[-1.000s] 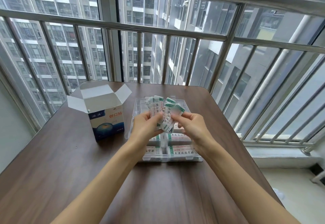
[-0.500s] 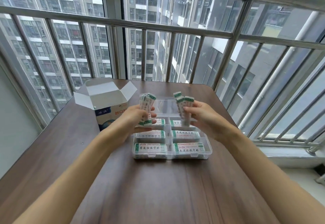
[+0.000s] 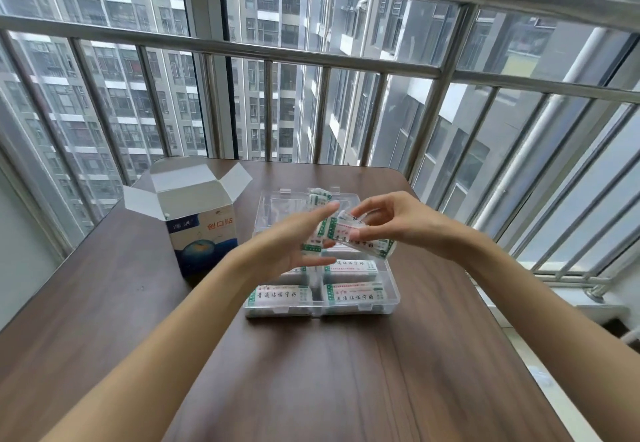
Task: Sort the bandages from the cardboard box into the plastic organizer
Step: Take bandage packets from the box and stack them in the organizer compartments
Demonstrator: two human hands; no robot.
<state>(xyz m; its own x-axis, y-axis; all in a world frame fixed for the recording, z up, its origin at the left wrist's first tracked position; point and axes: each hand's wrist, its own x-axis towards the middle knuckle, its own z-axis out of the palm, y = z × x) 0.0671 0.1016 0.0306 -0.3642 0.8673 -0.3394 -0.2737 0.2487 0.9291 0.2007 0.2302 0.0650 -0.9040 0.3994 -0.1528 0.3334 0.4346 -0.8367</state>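
A clear plastic organizer (image 3: 393,297) lies on the table with its lid open at the back. Its near compartments hold white-and-green bandages (image 3: 353,292). My left hand (image 3: 291,245) holds a small upright bundle of bandages (image 3: 317,199) between thumb and fingers above the organizer's middle. My right hand (image 3: 398,223) pinches another bundle (image 3: 367,244), turned flat and level, just above the right column. The two hands nearly touch. To the left stands the blue-and-white cardboard box (image 3: 204,233), its top flaps open; its inside is hidden.
The brown wooden table (image 3: 311,372) has a rounded far right corner close to a metal window railing (image 3: 433,70). The table's right edge drops to a floor ledge. Bare tabletop lies in front of the organizer.
The hands, each holding an upright bundle and apart half a second ago, have come together over the organizer. The right bundle has turned from upright to flat and dropped lower.
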